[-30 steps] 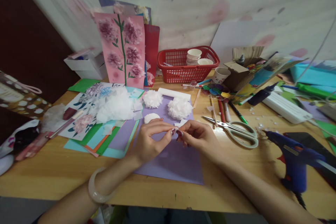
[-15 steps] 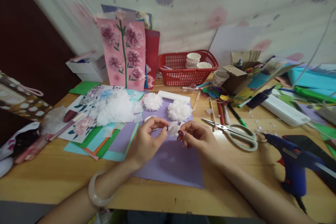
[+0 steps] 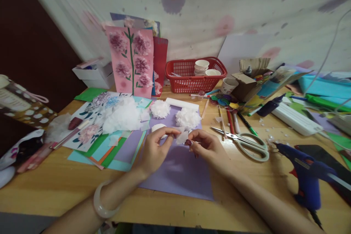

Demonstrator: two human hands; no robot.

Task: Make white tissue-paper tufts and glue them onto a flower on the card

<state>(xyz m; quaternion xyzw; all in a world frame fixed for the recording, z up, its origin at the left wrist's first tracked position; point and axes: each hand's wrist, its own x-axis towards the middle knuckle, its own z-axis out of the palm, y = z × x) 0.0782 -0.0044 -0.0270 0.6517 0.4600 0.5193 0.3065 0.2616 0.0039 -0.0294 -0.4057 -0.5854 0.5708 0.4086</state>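
Between my two hands is a small piece of white tissue paper, held above a purple sheet. My left hand pinches its left edge with thumb and forefinger. On the other side, the fingertips of my right hand are closed on the same piece. Two fluffy white paper flowers lie just beyond my hands, near a white paper roll. A round white object is partly hidden behind my left hand. A heap of white tissue pieces sits to the left.
Scissors lie right of my hands, with a blue glue gun farther right. A red basket with paper cups stands at the back. A pink flower card leans by the wall. Coloured sheets are stacked on the left.
My left fingers have shifted slightly, with the forefinger now stretched straighter along the tissue piece. The view has tilted up a little, so the whole desk sits lower.
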